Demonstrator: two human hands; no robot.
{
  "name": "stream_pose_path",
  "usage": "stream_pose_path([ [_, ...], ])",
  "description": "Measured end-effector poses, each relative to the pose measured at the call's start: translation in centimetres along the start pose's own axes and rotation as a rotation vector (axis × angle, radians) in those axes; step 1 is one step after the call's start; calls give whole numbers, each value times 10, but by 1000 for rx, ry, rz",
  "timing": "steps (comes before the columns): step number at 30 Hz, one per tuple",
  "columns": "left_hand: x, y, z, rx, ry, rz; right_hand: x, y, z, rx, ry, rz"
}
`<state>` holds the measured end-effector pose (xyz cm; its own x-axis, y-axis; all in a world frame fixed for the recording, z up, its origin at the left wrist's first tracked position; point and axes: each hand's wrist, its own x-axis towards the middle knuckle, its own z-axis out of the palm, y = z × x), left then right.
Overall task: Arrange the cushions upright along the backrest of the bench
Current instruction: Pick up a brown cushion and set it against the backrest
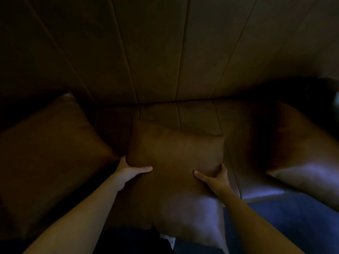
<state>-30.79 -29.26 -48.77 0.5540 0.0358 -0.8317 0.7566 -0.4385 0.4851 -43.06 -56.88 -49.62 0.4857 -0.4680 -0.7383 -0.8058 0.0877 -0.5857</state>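
Both hands, left hand (128,170) and right hand (213,177), grip the middle cushion (176,158) by its sides; next, I'd guess, it gets stood against the far backrest (157,57).

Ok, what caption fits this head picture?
Both hands, left and right, grip the middle brown leather cushion on the bench.

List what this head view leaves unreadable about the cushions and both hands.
- Left cushion: its left side is cut by the frame edge and lost in shadow.
- Right cushion: top lost in darkness, so upright or leaning is unclear.
- Left hand and right hand: fingers hidden behind the middle cushion; only thumbs show.
- Middle cushion's bottom: cut by the lower edge.
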Motion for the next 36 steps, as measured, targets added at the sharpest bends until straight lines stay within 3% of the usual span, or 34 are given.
stream_pose_path([
  [14,21,90,-16,-75,7,189,34,-99,-4,28,53,-127],
  [24,71,96,-27,-103,-39,126,64,-116,28,-11,1,-85],
  [30,63,118,-27,41,-12,58,50,-129,24,-21,4,-48],
  [36,26,174,24,246,127,228,23,-152,-1,49,15,-100],
])
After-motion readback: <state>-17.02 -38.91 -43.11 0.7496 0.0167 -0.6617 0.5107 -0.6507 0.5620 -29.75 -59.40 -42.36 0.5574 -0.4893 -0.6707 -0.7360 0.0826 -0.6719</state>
